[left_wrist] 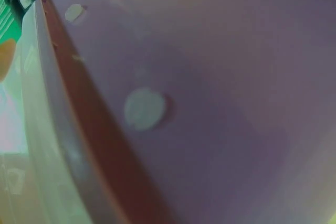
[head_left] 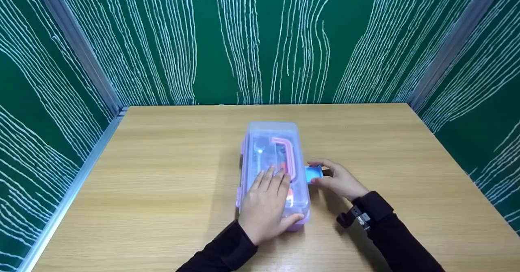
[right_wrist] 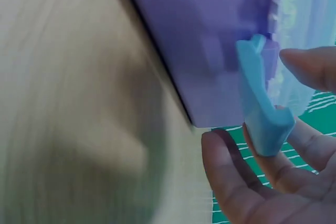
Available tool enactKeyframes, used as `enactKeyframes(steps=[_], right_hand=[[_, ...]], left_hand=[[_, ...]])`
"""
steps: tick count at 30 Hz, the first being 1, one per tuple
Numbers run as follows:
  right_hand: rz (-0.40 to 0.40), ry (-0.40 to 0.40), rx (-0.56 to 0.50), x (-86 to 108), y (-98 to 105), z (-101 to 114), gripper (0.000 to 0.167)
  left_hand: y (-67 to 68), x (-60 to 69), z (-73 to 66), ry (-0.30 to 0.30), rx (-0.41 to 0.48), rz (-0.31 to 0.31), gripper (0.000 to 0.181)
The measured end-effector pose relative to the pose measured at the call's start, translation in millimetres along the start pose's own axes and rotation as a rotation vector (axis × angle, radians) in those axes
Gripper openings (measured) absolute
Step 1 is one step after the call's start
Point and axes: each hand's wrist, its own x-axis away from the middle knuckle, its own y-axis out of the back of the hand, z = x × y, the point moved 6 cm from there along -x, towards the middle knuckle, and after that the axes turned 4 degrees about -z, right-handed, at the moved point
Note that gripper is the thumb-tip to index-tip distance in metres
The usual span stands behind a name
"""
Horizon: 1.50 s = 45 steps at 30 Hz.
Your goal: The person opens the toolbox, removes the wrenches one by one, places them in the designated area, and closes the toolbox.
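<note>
A purple box with a clear lid (head_left: 260,136) lies lengthwise on the table, its lid down. My left hand (head_left: 266,211) rests on the lid, fingers extended and thumb near the front edge. From the box's right side a light blue latch (head_left: 313,174) sticks out, with fingers and thumb of my right hand (head_left: 339,182) around its edges. The right wrist view shows the latch (right_wrist: 262,108) tilted away from the purple wall (right_wrist: 194,51), with fingers (right_wrist: 226,161) below and beside it. In the left wrist view, the purple wall (left_wrist: 236,103) fills most of the picture.
The wooden table (head_left: 162,150) extends around the box. Green panels with white lines (head_left: 260,40) stand behind it and at both sides. Through the lid, a pink handle (head_left: 289,158) and some orange and white items show.
</note>
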Motion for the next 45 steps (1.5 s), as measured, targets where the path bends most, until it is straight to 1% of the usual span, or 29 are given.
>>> enactKeyframes(steps=[4, 8, 11, 15, 19, 26, 29, 33, 36, 45], right_hand=[[-0.003, 0.032, 0.093, -2.0, -4.0, 0.0, 0.057], [-0.004, 0.051, 0.171, -4.0, -8.3, 0.2, 0.056], [0.002, 0.055, 0.198, -5.3, -11.7, -0.5, 0.055], [0.010, 0.070, 0.200, -6.5, -15.7, -0.4, 0.051], [0.011, 0.060, 0.186, -7.4, -18.3, -0.7, 0.050], [-0.002, 0.002, 0.132, -7.8, -21.0, -4.2, 0.055], [0.001, 0.013, 0.106, -8.3, -21.8, -4.8, 0.055], [0.027, 0.035, 0.034, -9.0, -24.4, -5.2, 0.054], [0.037, 0.027, -0.006, -9.3, -26.0, -5.7, 0.054], [0.058, -0.007, -0.061, -8.9, -29.9, -5.9, 0.056]], left_hand=[[0.1, 0.2, 0.1, 0.004, 0.005, -0.013, 0.093], [-0.2, 0.2, 0.1, 0.004, 0.004, -0.011, 0.093], [-0.6, 0.1, 0.0, 0.003, 0.001, -0.005, 0.093], [-0.8, -0.1, 0.0, 0.003, -0.002, -0.003, 0.093], [-0.6, -0.3, 0.3, 0.002, 0.003, -0.005, 0.092], [-0.1, 0.0, 0.0, -0.002, 0.000, -0.010, 0.094], [1.0, 0.3, -0.3, -0.004, 0.001, -0.040, 0.093], [1.3, 0.8, -1.0, -0.008, -0.005, -0.068, 0.092], [0.8, 0.5, -1.0, -0.007, -0.009, -0.058, 0.093], [0.3, 0.6, 0.1, -0.004, 0.001, -0.047, 0.092]])
